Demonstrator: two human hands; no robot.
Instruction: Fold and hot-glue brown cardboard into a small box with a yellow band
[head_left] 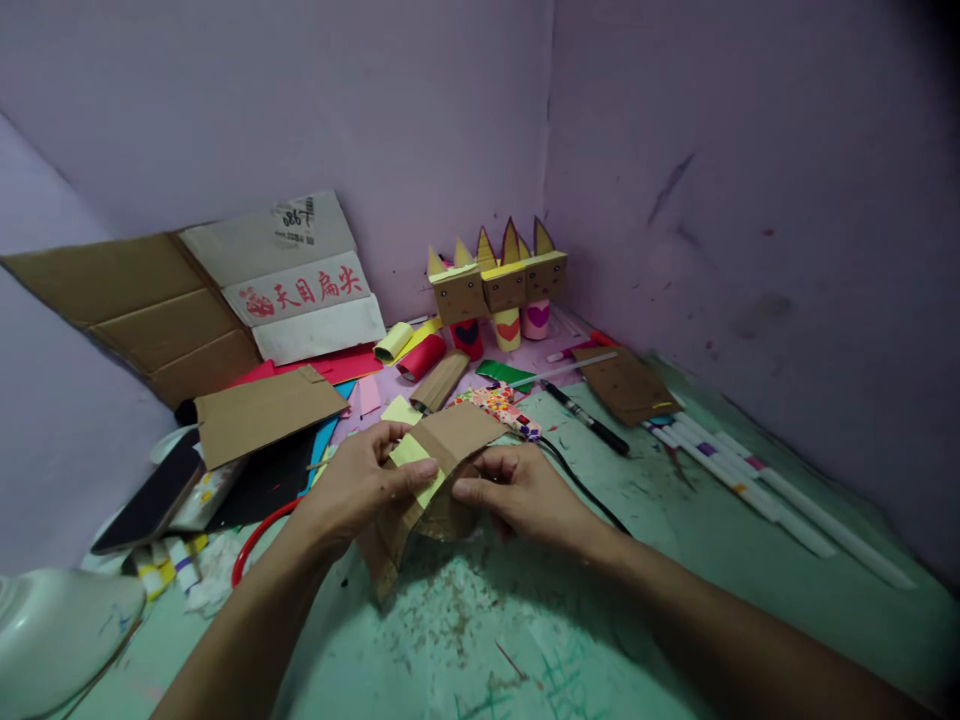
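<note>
A folded piece of brown cardboard (466,430) is held up between my two hands over the table. My left hand (358,478) grips its left side, the thumb pressing a small yellow paper piece (411,452) flat against it. On the right, my right hand (529,492) pinches the cardboard's lower right edge between thumb and bent fingers. A rounded brown part shows beneath the cardboard; tape or glue on it cannot be made out. Just beyond the hands lie a glue gun (499,402) wrapped in flowery paper, with a black cord, and a brown cardboard tube (441,380).
Three cardboard figures (506,290) with pointed ears stand in the back corner. A printed cardboard sheet (304,290) leans at the back left. Markers (712,455) and a black pen (585,418) lie right. Red scissors handle (259,535), phone (150,495) and white bowl-like object (67,630) are left.
</note>
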